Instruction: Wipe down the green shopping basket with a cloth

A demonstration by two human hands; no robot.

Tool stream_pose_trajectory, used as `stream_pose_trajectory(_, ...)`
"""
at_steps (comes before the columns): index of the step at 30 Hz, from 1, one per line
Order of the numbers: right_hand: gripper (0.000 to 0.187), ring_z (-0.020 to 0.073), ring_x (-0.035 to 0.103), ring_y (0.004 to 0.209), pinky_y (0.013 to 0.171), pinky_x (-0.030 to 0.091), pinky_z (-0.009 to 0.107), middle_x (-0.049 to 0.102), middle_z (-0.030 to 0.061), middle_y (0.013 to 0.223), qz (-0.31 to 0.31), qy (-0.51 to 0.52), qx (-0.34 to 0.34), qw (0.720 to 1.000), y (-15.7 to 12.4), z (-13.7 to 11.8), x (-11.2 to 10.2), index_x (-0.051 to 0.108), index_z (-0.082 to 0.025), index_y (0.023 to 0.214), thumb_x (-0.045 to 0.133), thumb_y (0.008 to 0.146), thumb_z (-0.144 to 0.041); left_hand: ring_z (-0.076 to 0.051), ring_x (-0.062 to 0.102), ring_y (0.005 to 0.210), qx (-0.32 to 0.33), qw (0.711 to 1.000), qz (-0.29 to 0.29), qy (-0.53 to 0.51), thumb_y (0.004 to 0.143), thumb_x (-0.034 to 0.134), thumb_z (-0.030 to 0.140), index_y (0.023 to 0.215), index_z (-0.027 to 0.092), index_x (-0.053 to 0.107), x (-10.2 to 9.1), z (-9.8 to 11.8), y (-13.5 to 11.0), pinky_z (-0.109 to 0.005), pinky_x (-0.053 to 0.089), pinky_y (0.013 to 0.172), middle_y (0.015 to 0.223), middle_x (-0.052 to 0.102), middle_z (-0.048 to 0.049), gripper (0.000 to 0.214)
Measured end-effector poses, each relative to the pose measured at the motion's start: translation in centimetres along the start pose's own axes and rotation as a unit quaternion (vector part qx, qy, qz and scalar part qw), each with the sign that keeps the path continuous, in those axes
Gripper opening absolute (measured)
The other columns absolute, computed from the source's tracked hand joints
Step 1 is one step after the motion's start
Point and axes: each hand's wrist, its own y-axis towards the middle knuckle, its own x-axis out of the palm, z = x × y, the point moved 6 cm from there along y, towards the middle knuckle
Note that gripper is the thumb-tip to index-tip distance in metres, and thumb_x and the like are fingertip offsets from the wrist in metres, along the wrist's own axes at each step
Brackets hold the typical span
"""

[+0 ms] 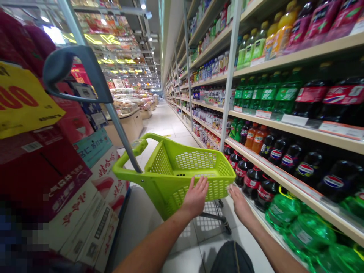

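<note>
A lime-green plastic shopping cart (204,151) stands ahead of me in the aisle, its basket bare inside where I can see. My left hand (196,194) lies against the basket's near side wall, fingers stretched out and close together, holding nothing. Just beyond the basket's right end is my right hand (239,201), its fingertips brought together at the corner. A small whitish bit (229,187) shows at those fingertips, too small to name. Whether the right fingers touch the cart cannot be made out. From the cart's left end rises a grey pole (121,127) with a dark grey handle (85,76).
Drink shelves (284,131) line the right side, with green soda bottles (288,93), cola bottles (308,167) and large green bottles (304,235) low down. Stacked cartons (85,212) with a yellow price sign (25,100) crowd the left. The tiled aisle (167,117) runs ahead.
</note>
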Motion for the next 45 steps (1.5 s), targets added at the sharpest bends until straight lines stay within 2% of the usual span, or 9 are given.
stream_pose_trajectory(3,0.063,0.0184,0.033,0.126,0.101,0.036,0.045,0.041,0.0059,0.135,-0.012,0.034,-0.021,0.999,0.9,-2.6,0.3,0.037,-0.023,0.131,0.028,0.074,0.002,-0.022,0.010,0.134,-0.023,1.000,-0.020,-0.003,0.078,0.036,0.022,0.134,0.008,0.024,-0.2,-1.8,-1.3,-0.051,0.007,0.107,0.145,0.019,-0.0120,0.060)
stream_pose_trajectory(8,0.057,0.0226,0.023,0.131,0.103,0.032,0.049,0.032,0.0092,0.140,0.055,0.059,-0.050,0.995,6.3,-8.4,0.2,0.035,-0.018,0.132,0.032,0.078,-0.001,-0.023,0.010,0.134,-0.093,0.996,-0.008,0.010,0.079,0.035,0.021,0.135,0.008,0.023,-0.9,-4.9,-3.1,-0.051,0.006,0.107,0.145,0.018,-0.0121,0.059)
stream_pose_trajectory(13,0.063,0.0163,0.027,0.129,0.098,0.041,0.038,0.044,0.0081,0.132,-0.035,0.055,-0.137,0.988,2.9,-13.1,3.7,0.037,-0.019,0.131,0.029,0.073,0.006,-0.023,0.007,0.135,-0.100,0.995,0.005,0.006,0.079,0.036,0.025,0.136,0.008,0.021,-1.0,-6.2,-5.6,-0.052,0.007,0.106,0.146,0.016,-0.0117,0.061)
stream_pose_trajectory(20,0.056,0.0212,0.024,0.130,0.100,0.036,0.047,0.038,0.0120,0.136,-0.009,0.086,-0.128,0.988,6.5,-16.0,3.0,0.031,-0.017,0.134,0.032,0.080,-0.002,-0.022,0.008,0.135,-0.130,0.991,0.041,0.002,0.078,0.039,0.025,0.135,0.009,0.022,-2.2,-7.9,-9.4,-0.052,0.007,0.106,0.145,0.019,-0.0110,0.062)
stream_pose_trajectory(26,0.055,0.0170,0.035,0.124,0.092,0.047,0.037,0.053,0.0084,0.124,-0.035,0.115,-0.220,0.968,5.3,-19.3,4.4,0.040,-0.021,0.129,0.031,0.080,0.001,-0.022,0.014,0.134,-0.157,0.984,0.084,0.010,0.078,0.040,0.022,0.134,0.010,0.028,-3.1,-10.0,-12.8,-0.049,0.008,0.108,0.143,0.025,-0.0113,0.058)
stream_pose_trajectory(32,0.054,0.0216,0.027,0.129,0.100,0.037,0.048,0.045,0.0127,0.131,0.004,0.132,-0.192,0.972,11.4,-24.0,3.6,0.038,-0.015,0.130,0.030,0.079,0.002,-0.021,0.014,0.134,-0.249,0.958,0.137,0.044,0.078,0.037,0.016,0.132,0.009,0.031,-5.9,-14.5,-16.1,-0.049,0.003,0.108,0.143,0.027,-0.0102,0.055)
stream_pose_trajectory(38,0.049,0.0152,0.037,0.123,0.095,0.045,0.034,0.058,0.0068,0.118,-0.004,0.185,-0.294,0.938,9.3,-27.6,4.5,0.041,-0.019,0.129,0.032,0.084,-0.003,-0.023,0.016,0.133,-0.296,0.943,0.140,0.057,0.077,0.042,0.022,0.133,0.010,0.031,-6.6,-16.8,-18.2,-0.049,0.005,0.109,0.143,0.027,-0.0101,0.058)
stream_pose_trajectory(42,0.049,0.0184,0.027,0.129,0.104,0.035,0.041,0.046,0.0073,0.130,0.016,0.206,-0.248,0.946,13.7,-30.5,3.0,0.039,-0.018,0.130,0.031,0.084,-0.004,-0.024,0.017,0.133,-0.307,0.939,0.138,0.065,0.075,0.043,0.021,0.133,0.012,0.031,-6.3,-17.4,-19.0,-0.050,0.005,0.108,0.142,0.028,-0.0101,0.060)
stream_pose_trajectory(45,0.044,0.0191,0.024,0.130,0.105,0.032,0.043,0.046,0.0089,0.130,0.022,0.190,-0.269,0.944,14.8,-32.3,3.8,0.041,-0.016,0.128,0.034,0.085,-0.007,-0.024,0.016,0.133,-0.327,0.931,0.149,0.065,0.074,0.042,0.020,0.133,0.010,0.031,-6.6,-18.1,-19.4,-0.050,0.006,0.108,0.143,0.026,-0.0108,0.060)
